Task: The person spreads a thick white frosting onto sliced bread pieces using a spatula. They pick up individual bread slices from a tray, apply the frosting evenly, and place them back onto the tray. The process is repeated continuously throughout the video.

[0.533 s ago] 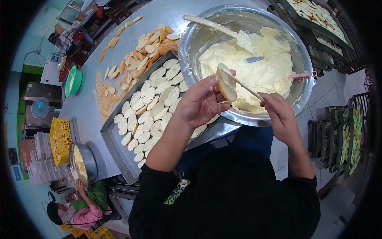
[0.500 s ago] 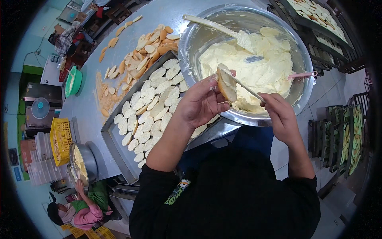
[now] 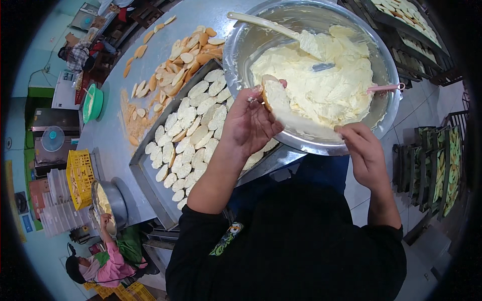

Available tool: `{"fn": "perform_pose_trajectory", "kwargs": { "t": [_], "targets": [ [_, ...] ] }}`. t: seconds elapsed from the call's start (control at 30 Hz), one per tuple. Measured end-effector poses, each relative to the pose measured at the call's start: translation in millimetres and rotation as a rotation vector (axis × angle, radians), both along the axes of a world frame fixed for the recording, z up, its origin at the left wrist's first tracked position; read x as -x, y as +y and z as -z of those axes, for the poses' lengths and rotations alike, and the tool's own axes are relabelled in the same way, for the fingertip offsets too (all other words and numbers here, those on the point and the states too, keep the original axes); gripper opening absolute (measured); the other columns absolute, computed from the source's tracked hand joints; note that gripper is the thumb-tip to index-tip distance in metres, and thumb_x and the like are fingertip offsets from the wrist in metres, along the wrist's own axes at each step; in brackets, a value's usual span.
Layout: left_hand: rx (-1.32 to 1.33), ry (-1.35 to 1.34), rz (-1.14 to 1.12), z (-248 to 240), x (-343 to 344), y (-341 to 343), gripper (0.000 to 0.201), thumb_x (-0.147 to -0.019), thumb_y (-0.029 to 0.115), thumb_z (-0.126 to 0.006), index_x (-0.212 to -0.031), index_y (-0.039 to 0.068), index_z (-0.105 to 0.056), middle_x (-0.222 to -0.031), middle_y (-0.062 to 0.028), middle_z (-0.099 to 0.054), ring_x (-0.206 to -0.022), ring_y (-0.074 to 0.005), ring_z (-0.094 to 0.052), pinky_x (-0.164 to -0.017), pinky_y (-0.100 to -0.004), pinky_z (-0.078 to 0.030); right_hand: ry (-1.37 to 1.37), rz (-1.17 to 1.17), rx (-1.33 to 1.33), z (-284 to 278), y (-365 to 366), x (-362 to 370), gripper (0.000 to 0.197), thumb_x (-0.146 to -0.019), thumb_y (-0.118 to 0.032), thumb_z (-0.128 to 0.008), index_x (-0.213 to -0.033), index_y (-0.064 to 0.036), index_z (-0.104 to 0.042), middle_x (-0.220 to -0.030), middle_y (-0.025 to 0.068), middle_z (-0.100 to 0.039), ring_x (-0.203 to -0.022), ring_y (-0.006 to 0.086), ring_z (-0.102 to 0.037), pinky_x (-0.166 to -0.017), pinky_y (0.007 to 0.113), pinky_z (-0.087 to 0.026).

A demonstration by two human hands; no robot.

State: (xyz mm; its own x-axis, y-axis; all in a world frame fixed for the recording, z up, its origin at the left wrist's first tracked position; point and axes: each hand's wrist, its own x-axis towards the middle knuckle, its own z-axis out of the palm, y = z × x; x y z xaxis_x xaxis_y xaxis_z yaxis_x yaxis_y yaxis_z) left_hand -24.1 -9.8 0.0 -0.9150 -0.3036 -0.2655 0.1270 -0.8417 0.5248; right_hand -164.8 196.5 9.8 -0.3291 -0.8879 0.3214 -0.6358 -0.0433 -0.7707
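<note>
Over the near left edge of a large metal bowl [image 3: 232, 70], my left hand [image 3: 247, 123] grips an oval bread slice [image 3: 274, 94], its pale face turned up. My right hand [image 3: 363, 153] pinches the end of a spreading knife [image 3: 314, 129], smeared by motion, whose far end lies at the slice. Pale yellow cream [image 3: 331, 98] fills much of the bowl. In it rest a white spatula [image 3: 263, 23] and a pink-handled tool [image 3: 386, 87]. Left of the bowl, a metal tray [image 3: 146, 186] carries rows of coated bread slices [image 3: 187, 155], partly hidden by my left forearm.
Loose bread slices [image 3: 178, 70] and crumbs are heaped on the metal table [image 3: 113, 150] behind the tray. A green bowl [image 3: 93, 103] stands at the left edge. A co-worker [image 3: 110, 266] is at another bowl [image 3: 115, 200], lower left. Racks of filled trays [image 3: 427, 170] stand right.
The slice has turned so its pale face shows more, and my left hand has shifted slightly left. My right hand has drawn right and a little nearer, swinging the knife lower.
</note>
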Motion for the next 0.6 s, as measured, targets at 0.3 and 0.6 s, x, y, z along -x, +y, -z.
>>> {"fn": "perform_pose_trajectory", "kwargs": {
  "t": [0.3, 0.6],
  "targets": [
    [-0.008, -0.006, -0.055, 3.0, -7.0, -2.5, 0.049, -0.079, 0.032, -0.047, -0.12, 0.006, -0.043, -0.108, -0.0084, -0.054, -0.095, -0.0192, -0.055, -0.074, -0.0334, -0.049, 0.079, -0.006, -0.009, -1.5, 0.2, -3.7, 0.034, -0.076, 0.004, -0.047, -0.108, -0.0034, -0.056, -0.087, 0.0125, -0.053, -0.077, 0.0236, -0.052, -0.071, 0.029, -0.042],
    [0.432, 0.074, -0.264, 7.6, -5.8, 7.5, 0.045, -0.076, 0.006, -0.053, -0.118, -0.001, -0.041, -0.11, -0.0146, -0.049, -0.095, -0.0226, -0.055, -0.076, -0.0346, -0.05, -0.76, 0.112, -0.013, 22.3, -8.9, -30.5, 0.032, -0.088, -0.001, -0.04, -0.119, 0.0036, -0.044, -0.087, 0.0073, -0.05, -0.074, 0.0106, -0.047, -0.067, 0.021, -0.041]
  ]
}}
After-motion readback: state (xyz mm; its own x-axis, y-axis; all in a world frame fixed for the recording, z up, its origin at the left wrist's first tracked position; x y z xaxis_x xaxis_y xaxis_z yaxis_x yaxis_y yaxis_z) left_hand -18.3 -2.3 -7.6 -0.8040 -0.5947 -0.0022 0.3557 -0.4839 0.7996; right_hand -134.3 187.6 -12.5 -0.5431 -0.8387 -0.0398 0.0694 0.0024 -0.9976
